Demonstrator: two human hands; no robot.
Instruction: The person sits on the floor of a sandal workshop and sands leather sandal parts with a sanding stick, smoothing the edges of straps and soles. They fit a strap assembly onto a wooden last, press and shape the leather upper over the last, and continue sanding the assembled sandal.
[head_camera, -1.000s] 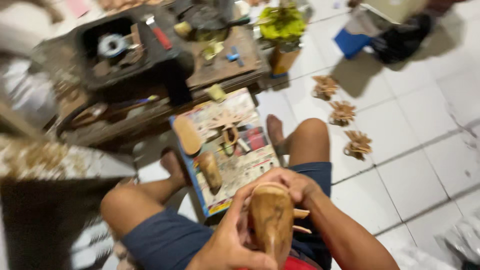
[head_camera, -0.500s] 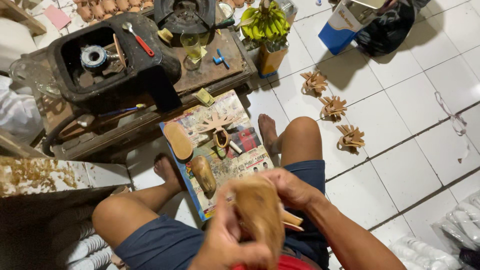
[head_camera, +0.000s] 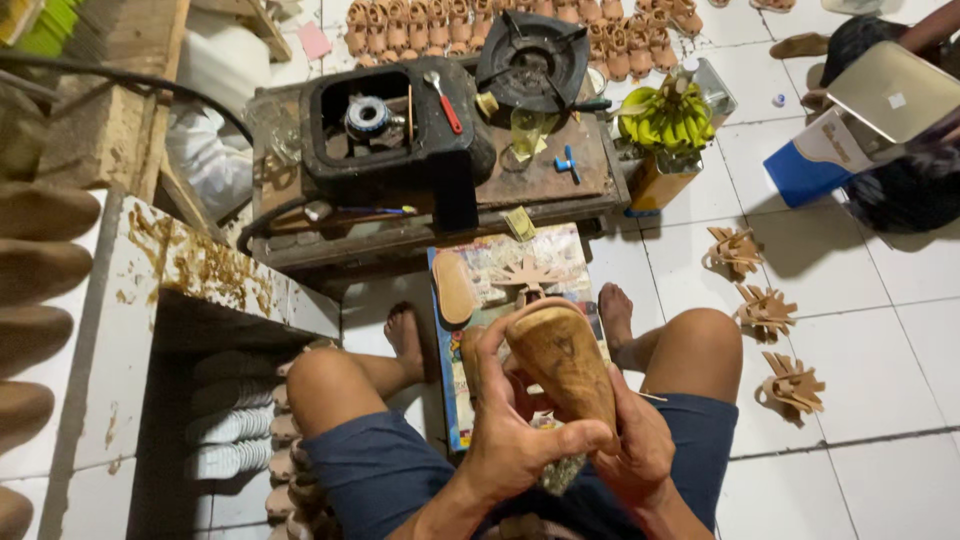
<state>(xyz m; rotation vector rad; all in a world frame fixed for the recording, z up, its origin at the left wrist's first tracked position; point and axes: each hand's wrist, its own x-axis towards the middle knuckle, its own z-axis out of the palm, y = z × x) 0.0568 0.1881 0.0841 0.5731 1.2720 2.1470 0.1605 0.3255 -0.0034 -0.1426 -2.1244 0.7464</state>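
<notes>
Open tiled floor (head_camera: 880, 330) right of the hands; low workbench (head_camera: 545, 185) ahead and white cabinet (head_camera: 120, 330) left block passage.

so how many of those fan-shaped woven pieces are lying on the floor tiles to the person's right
3, in a loose line on the white tiles: one nearest the bench, one beside the knee, one closest to the camera. Others may be hidden outside the picture.

wooden shoe last (head_camera: 565, 360) between both hands, board (head_camera: 500, 290) beyond.

Wood, tile and worn metal

The shoe last (head_camera: 565, 365) looks like smooth matt wood; the floor tiles (head_camera: 880, 330) are glossy white; the low workbench (head_camera: 540, 185) is rusty, rough metal.
</notes>
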